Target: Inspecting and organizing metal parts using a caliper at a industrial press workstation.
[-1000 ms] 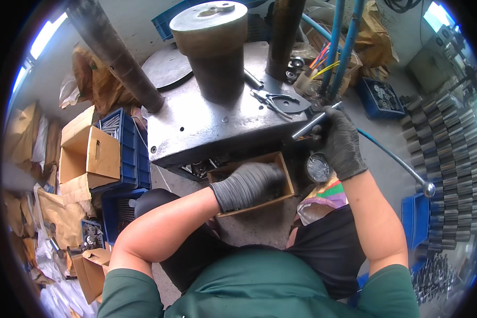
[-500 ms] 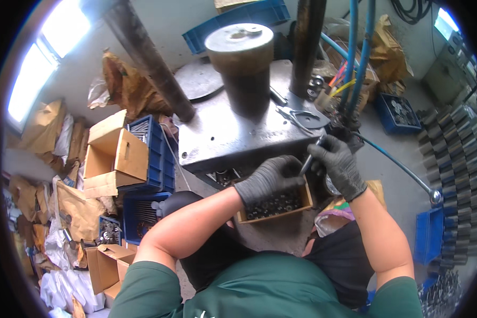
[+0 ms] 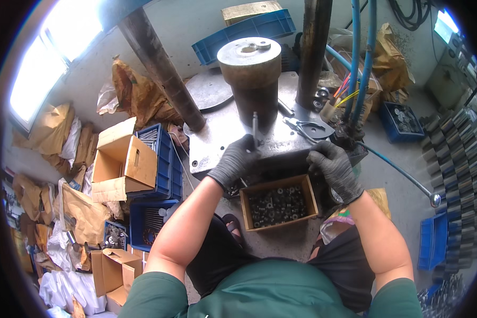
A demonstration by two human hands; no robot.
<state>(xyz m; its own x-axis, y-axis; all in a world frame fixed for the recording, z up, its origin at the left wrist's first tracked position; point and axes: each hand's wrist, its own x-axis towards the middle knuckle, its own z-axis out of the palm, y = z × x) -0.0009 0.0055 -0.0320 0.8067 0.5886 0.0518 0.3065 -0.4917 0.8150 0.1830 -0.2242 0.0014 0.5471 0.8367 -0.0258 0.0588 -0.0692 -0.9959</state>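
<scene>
My left grip (image 3: 236, 160) pinches a metal rod (image 3: 255, 126), held upright before the steel cylinder (image 3: 250, 69) on the machine bed (image 3: 214, 151). My right grip (image 3: 334, 169) is curled; I cannot tell whether it holds anything. Pliers (image 3: 298, 125) lie beyond; a parts-filled wooden box (image 3: 281, 223) sits below.

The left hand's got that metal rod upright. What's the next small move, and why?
Probably raise the left hand a little, keeping the metal rod upright, toward the top of the thick post. The rod's tip shows lower in the picture than the post's top, and the right hand is clear of the rod.
</scene>
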